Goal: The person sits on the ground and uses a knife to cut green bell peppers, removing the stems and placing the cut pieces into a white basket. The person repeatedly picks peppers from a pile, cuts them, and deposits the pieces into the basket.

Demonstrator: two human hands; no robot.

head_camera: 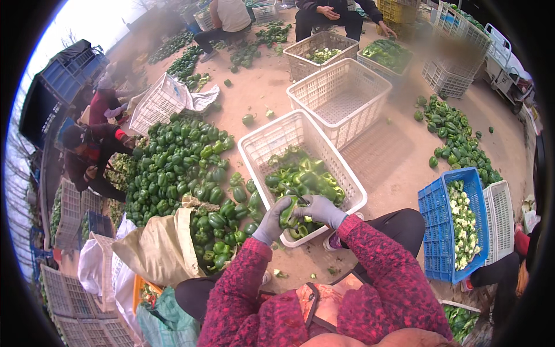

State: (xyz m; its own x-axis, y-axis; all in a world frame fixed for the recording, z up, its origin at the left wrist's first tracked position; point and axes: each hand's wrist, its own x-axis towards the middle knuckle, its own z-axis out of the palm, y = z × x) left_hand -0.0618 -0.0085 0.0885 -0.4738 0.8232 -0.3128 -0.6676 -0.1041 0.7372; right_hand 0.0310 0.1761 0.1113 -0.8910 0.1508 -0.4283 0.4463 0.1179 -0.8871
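Note:
My left hand point(272, 220), in a grey glove, grips a green bell pepper point(288, 212) above the near end of a white plastic crate point(353, 191). My right hand point(320, 211), gloved too, is closed at the pepper's right side; a thin dark tool point(289, 188), perhaps a small knife, sticks out from its fingers over the crate. Cut green peppers point(310, 173) lie in that crate. To the left, a large heap of whole green bell peppers point(173, 160) spreads over the ground, and more spill from the mouth of a tan woven sack point(160, 247).
An empty white crate point(342, 117) stands just beyond. At the right, a blue crate point(427, 230) holds pale pepper cores point(463, 225), near another pepper pile point(459, 134). People sit working at the left point(93, 152) and far side point(329, 17). A person's leg point(494, 269) shows at the right.

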